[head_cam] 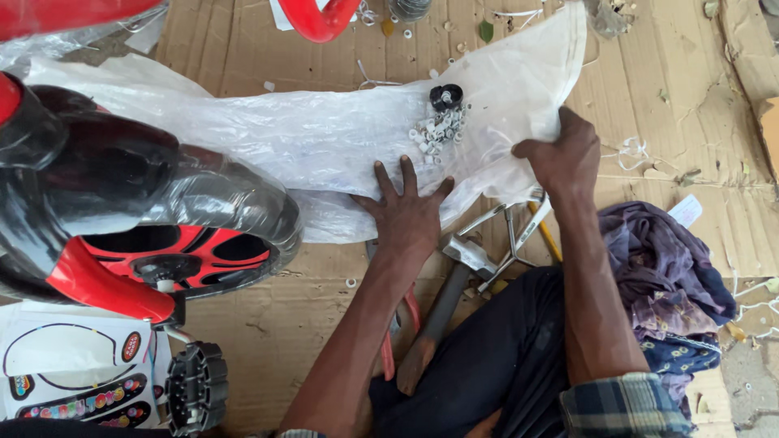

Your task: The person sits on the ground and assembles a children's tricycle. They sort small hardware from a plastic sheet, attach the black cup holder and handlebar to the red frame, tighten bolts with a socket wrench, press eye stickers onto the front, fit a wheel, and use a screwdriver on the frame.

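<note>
Head cam looking down: clear plastic sheet (324, 138) spread on the cardboard floor (690, 89), small pile of white bits (438, 130) on it. Left hand (408, 215) pressed flat, fingers spread; right hand (560, 158) pinching the sheet's edge. Hammer (450, 284) just below, red-and-black kids' bike wheel (187, 243) off left.

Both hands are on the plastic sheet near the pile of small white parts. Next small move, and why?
Probably reach the left hand forward to the pile of small white parts. It lies flat on the plastic sheet just short of the pile, fingers spread and empty, while the right hand pinches the sheet's edge, holding it in place. The black cap sits just beyond the pile.
</note>
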`<move>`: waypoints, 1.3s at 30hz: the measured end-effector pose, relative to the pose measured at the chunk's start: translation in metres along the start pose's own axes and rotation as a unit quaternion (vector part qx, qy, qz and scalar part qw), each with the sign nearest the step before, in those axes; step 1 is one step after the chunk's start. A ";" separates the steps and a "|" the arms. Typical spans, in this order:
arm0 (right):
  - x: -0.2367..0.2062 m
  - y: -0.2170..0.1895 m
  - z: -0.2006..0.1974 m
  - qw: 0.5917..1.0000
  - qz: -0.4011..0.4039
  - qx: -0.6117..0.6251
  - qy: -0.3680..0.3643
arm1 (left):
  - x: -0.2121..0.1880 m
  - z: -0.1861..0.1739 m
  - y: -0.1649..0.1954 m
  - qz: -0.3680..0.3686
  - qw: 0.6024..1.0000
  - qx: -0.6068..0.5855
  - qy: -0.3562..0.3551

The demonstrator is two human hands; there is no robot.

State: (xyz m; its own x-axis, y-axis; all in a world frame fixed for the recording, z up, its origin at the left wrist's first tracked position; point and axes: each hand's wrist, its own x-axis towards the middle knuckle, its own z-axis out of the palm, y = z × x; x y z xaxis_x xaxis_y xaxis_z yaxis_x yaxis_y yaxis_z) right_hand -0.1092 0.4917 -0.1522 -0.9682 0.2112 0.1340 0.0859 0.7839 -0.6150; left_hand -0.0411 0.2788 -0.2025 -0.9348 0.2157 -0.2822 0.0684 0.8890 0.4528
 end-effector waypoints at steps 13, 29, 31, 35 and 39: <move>-0.005 -0.011 -0.008 0.949 -0.211 -0.101 0.212 | -0.007 0.015 0.009 0.045 0.994 0.004 0.104; 0.052 -0.002 0.095 0.981 -0.071 0.121 -0.137 | -0.036 0.011 -0.008 0.099 0.960 -0.130 0.228; 0.062 -0.001 0.082 0.944 0.097 0.272 -0.160 | -0.037 0.011 -0.007 0.097 0.954 -0.140 0.245; 0.062 0.009 0.061 0.947 0.056 0.263 -0.174 | -0.038 0.009 -0.006 0.089 0.955 -0.145 0.243; 0.055 0.011 0.060 0.969 0.009 0.169 -0.180 | -0.037 0.008 -0.006 0.086 0.959 -0.148 0.227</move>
State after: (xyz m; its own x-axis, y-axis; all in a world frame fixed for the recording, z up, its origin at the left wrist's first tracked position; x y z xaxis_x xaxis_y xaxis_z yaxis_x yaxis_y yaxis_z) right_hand -0.1760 0.4767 -0.1983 -0.9917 -0.0423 -0.1216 0.0806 0.5322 -0.8428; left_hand -0.0043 0.2685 -0.2011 -0.9786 0.0914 0.1845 0.1960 0.6880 0.6988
